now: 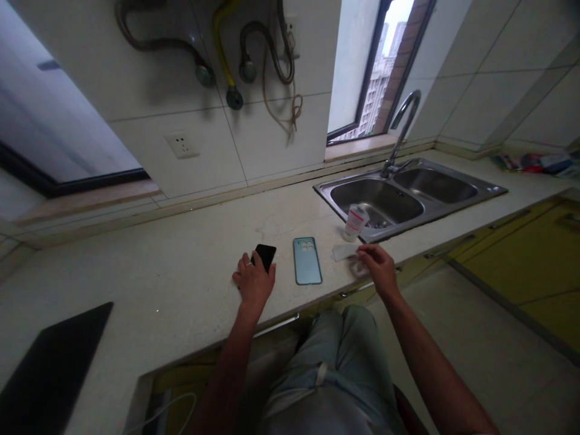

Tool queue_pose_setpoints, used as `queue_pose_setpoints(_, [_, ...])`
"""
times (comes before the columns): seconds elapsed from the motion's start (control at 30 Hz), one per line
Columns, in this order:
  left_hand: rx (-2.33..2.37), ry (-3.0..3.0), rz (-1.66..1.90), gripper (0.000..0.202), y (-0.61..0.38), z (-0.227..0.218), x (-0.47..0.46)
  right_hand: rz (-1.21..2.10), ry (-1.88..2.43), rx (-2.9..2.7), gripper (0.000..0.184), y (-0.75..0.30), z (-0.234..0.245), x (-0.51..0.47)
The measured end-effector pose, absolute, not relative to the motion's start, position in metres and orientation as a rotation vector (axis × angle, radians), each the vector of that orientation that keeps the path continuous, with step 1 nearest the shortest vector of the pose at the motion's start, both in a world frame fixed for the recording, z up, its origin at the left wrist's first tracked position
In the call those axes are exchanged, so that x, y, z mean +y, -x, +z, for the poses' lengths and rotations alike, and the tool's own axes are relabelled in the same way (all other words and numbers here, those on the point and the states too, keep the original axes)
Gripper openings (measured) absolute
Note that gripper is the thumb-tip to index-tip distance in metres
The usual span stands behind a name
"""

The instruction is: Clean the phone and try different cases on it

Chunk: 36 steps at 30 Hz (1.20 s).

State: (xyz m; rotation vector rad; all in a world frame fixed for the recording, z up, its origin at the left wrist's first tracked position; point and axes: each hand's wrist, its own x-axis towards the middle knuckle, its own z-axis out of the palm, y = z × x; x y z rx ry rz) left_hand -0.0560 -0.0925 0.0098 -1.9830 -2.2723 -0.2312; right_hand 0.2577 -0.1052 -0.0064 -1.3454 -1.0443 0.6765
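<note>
Black phone [267, 254] partly hidden, left of the blue case [308, 266]
Left hand [254, 281] covers part; cup [355, 222] print, right of the case, is unreadable.

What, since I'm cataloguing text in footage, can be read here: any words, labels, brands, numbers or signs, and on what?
No text is legible.
Clear plastic cup: red printing, too small and blurred to read.
Colorful items at the counter's far right: too blurred to read any print.
Light-blue phone case: no lettering discernible.
Black smartphone under the left hand: no text discernible.
</note>
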Motion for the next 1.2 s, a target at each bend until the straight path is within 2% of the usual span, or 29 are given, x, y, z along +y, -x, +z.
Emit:
queue_pose_setpoints(0.07, [-2.185, 2.070, -0.321, 0.065, 0.049, 0.015, -0.091, 0.479, 1.376, -0.950, 0.046, -0.268, 0.001, -0.092])
queue_pose_setpoints(0.13, [-2.086, 2.198, -0.430, 0.060, 0.038, 0.022, -0.088, 0.382, 1.426, -0.955, 0.069, -0.276, 0.007, -0.075])
queue_pose_setpoints(0.2, [-1.991, 2.337, -0.568, 0.055, 0.024, 0.029, -0.085, 0.405, 1.460, -1.025, 0.090, -0.279, 0.011, -0.057])
queue_pose_setpoints(0.27, [-1.882, 2.489, -0.729, 0.050, 0.010, 0.035, -0.081, 0.491, 1.484, -1.111, 0.098, -0.278, 0.014, -0.040])
queue_pose_setpoints(0.33, [-1.791, 2.600, -0.904, 0.046, -0.001, 0.038, -0.080, 0.515, 1.500, -1.194, 0.087, -0.276, 0.016, -0.028])
queue_pose_setpoints(0.43, [-1.686, 2.745, -1.167, 0.039, -0.010, 0.039, -0.080, 0.426, 1.513, -1.245, 0.053, -0.271, 0.020, -0.024])
queue_pose_setpoints(0.5, [-1.680, 2.809, -1.372, 0.035, -0.012, 0.038, -0.081, 0.407, 1.460, -1.222, 0.042, -0.265, 0.023, -0.030])
queue_pose_setpoints(0.6, [-1.852, 2.834, -1.750, 0.038, -0.015, 0.035, -0.077, 0.512, 1.238, -1.084, 0.041, -0.248, 0.027, -0.046])
queue_pose_setpoints(0.73, [-2.169, 2.762, -2.325, 0.063, -0.024, 0.035, -0.068, 0.809, 1.014, -0.731, 0.036, -0.209, 0.030, -0.073])
queue_pose_setpoints(0.83, [-2.208, 2.649, -2.633, 0.074, -0.026, 0.038, -0.074, 1.047, 0.906, -0.643, 0.034, -0.182, 0.026, -0.093])
queue_pose_setpoints(0.93, [-2.236, 2.469, -2.710, 0.074, -0.023, 0.039, -0.094, 1.142, 0.827, -0.540, 0.038, -0.166, 0.014, -0.108])
queue_pose_setpoints(1.2, [-2.393, 2.353, -2.451, 0.073, -0.023, 0.021, -0.111, 1.312, 0.728, -0.403, 0.052, -0.152, 0.000, -0.120])
